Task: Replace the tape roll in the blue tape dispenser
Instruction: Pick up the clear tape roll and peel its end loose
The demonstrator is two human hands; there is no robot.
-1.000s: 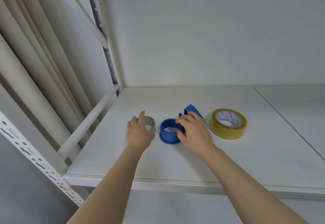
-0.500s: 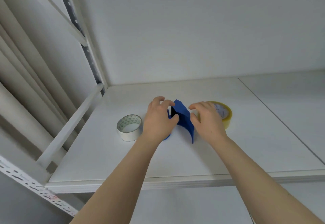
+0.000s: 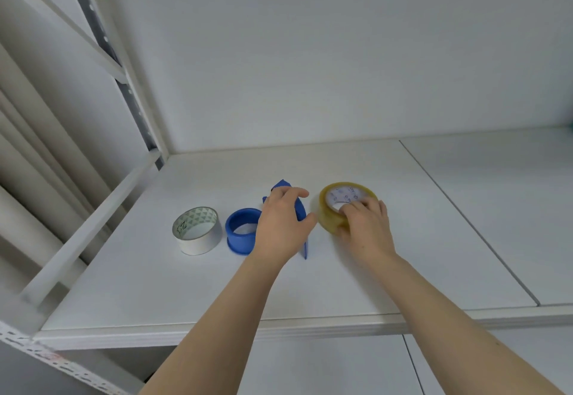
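Observation:
The blue tape dispenser stands on the white shelf, its round hub bare at the left and its curved handle part behind my left hand, which grips that part. To its right lies a full yellowish tape roll with a white core. My right hand is on this roll, fingers in the core and thumb on the outer wall. A nearly used-up roll with a white outside sits alone at the left of the dispenser.
The shelf's left side is bounded by a white rail and a perforated metal upright. The back wall rises behind the objects. A seam splits the shelf board at the right.
My right hand left the dispenser and moved right onto the yellowish roll. My left hand shifted along the dispenser, baring its round hub. The view also shifted.

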